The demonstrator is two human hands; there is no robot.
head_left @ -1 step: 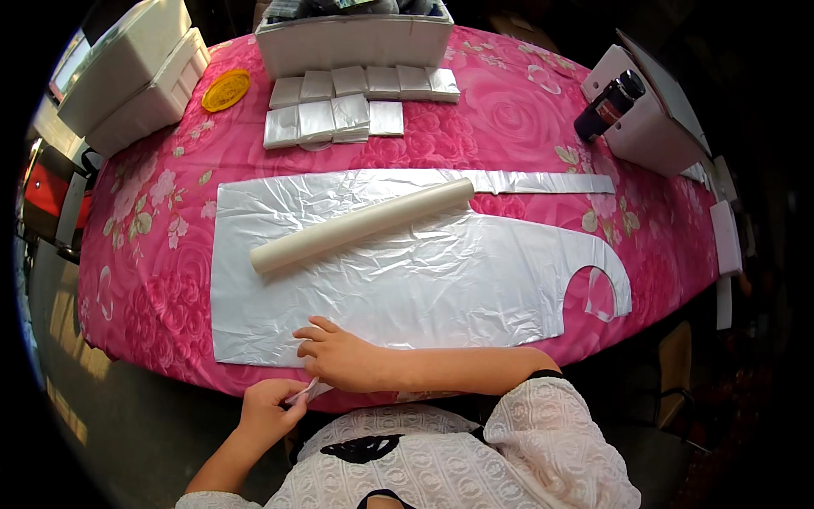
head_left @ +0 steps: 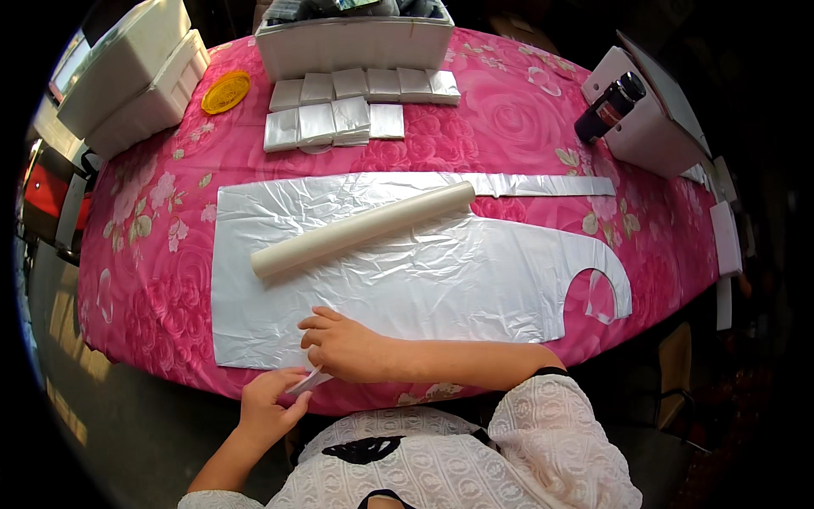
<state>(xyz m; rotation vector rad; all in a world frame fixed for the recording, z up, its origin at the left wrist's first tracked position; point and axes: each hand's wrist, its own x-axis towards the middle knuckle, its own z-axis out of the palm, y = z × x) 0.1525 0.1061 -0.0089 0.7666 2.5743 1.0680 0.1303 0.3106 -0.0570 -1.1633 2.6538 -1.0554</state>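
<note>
A white plastic apron [head_left: 407, 293] lies spread over the table in front of me, its neck opening at the right. One long tie [head_left: 543, 185] stretches right along the far side. A pale roller tube [head_left: 365, 227] rests slantwise on the apron. At the table's near edge, my left hand [head_left: 270, 405] has a narrow white plastic strip [head_left: 310, 382] between thumb and fingers. My right hand [head_left: 346, 346] pinches the strip's upper end on its near side, its other fingers spread above the apron. Whether the strip joins the apron is hidden by this hand.
Folded white plastic packets [head_left: 315, 124] stand in two rows before a foam box [head_left: 356, 47] full of dark items. More foam boxes [head_left: 148, 102] and a yellow lid [head_left: 225, 92] are far left. A dark flask [head_left: 609, 109] leans by a white box [head_left: 649, 127] at right. Pink floral cloth [head_left: 161, 280] covers the table.
My left fingers have opened a little around the white strip, and more of it shows between my hands. My right hand has shifted slightly to the right.
</note>
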